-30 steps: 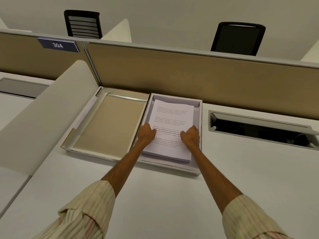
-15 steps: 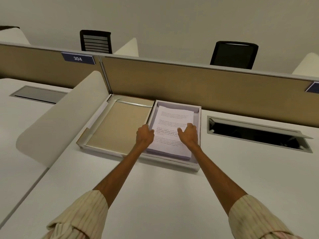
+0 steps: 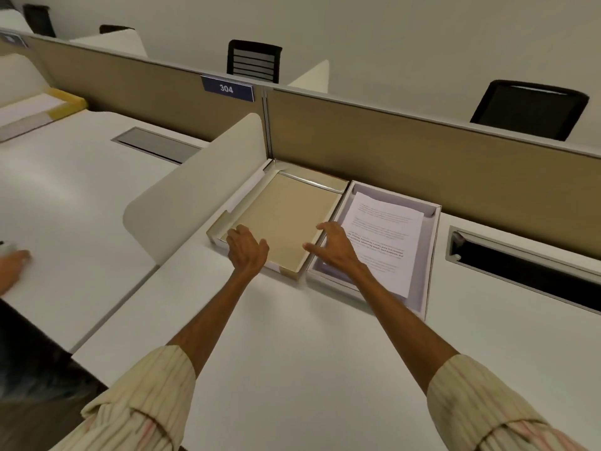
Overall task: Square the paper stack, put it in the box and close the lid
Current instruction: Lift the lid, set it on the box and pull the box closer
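Observation:
A stack of printed white paper [image 3: 387, 236] lies inside the open white box [image 3: 429, 255] against the tan desk partition. The box's lid [image 3: 286, 219], tan on the inside, lies upturned directly to the left of the box. My left hand [image 3: 248, 250] hovers over the lid's near left corner, fingers spread and empty. My right hand [image 3: 335, 247] is over the seam between lid and box, fingers apart, holding nothing, with its wrist covering the paper's near left edge.
A cream curved divider panel [image 3: 195, 196] stands just left of the lid. A cable slot [image 3: 520, 265] is recessed in the desk to the right of the box. Another person's hand [image 3: 13, 268] rests on the neighbouring desk at far left. Office chairs stand beyond the partition.
Both hands have left the paper stack and shifted left toward the lid, with fingers now spread. The head camera has swung left, so the box sits further right in view.

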{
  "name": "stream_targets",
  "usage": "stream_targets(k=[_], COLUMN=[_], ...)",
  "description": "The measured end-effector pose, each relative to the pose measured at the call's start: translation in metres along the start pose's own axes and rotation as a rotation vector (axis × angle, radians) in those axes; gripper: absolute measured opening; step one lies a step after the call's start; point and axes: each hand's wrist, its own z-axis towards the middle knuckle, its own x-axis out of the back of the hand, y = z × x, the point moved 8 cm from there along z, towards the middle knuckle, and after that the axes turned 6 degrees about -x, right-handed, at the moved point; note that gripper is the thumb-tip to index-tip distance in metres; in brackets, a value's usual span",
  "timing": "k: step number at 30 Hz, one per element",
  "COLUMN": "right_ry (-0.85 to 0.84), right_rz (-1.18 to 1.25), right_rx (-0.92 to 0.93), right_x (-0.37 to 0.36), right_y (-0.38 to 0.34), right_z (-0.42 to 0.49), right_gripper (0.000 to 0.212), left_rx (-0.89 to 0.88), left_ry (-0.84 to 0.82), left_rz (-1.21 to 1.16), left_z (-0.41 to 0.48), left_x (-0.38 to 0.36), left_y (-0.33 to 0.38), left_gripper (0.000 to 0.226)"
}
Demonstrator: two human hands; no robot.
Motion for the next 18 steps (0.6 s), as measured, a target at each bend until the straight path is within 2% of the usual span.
stream_targets(k=[5,8,9,13,18], right_ry=[-0.147,-0.204,-0.219,-0.199,-0.169], right_rz=[-0.07,-0.109,-0.132,-0.196,-0.195], right_rx=[0.02,0.021,0.026,0.018,0.006], right_x=[-0.039,-0.059,-0.064,-0.074,-0.077], right_y=[-0.013,-0.013,-0.013,-0.007,-0.002], right_z=[0.004,0.004,0.004,0.004,0.006], right_gripper=[0.073,0.071,0.07,0.053,0.026], left_rx=[0.193,0.305,0.337,0.451,0.452], left_ry=[-0.029,-0.099,-0.135,-0.219,-0.117], left_rz=[-0.002,-0.051,-0.076,-0.3,-0.551], left_z=[0.005,0.006,0.007,0.005,0.01], left_x=[-0.004,-0.016,-0.022,-0.042,-0.047], left_y=[-0.034,-0.051,-0.055,-0.065,-0.057], left_gripper=[0.089,0.101,0.098,0.062,0.057])
